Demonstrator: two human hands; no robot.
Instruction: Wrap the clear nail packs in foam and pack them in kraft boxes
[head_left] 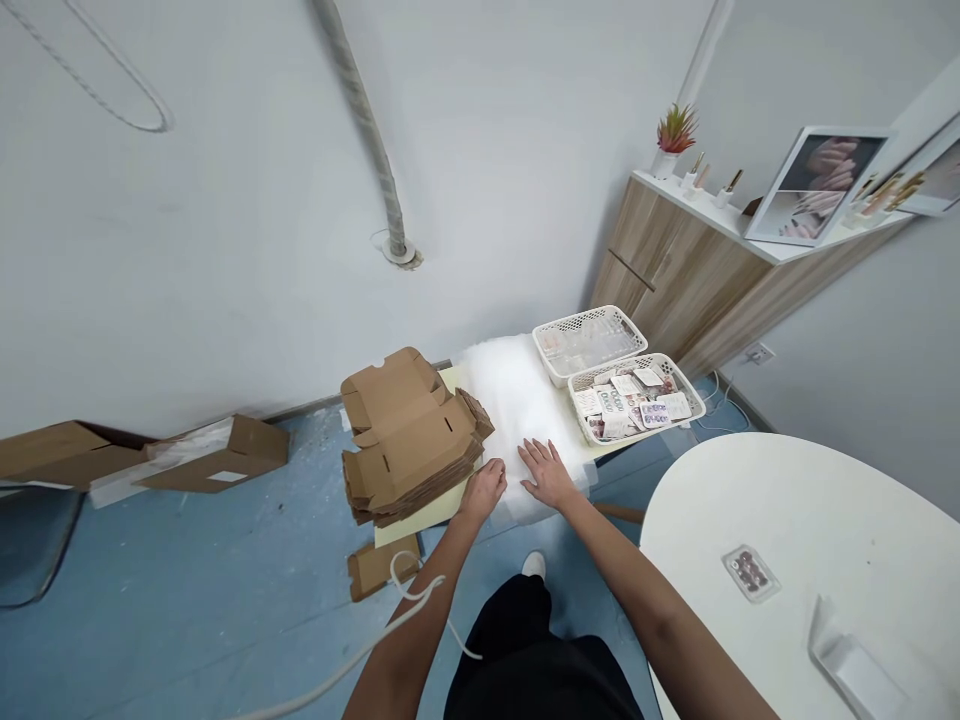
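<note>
A stack of thin white packing sheets (510,400), which look like foam, lies on a small pale yellow table (427,518). My right hand (551,478) rests palm down on the sheets, its fingers spread. At the stack's left edge, my left hand (484,488) is closed with its fingers curled together; what lies between them is hidden. Just left of that hand is a pile of flattened brown cardboard boxes (412,440). Two white plastic baskets stand behind and to the right: one basket (559,375) holds clear plastic cases, the other basket (637,436) small printed packets.
A white round table (720,500) at right bears a small clear pack (750,573). Behind it stands a wooden cabinet (690,270) with a picture frame (814,190). Cardboard boxes (225,455) sit on the floor at left. A white cable (360,655) hangs near my left arm.
</note>
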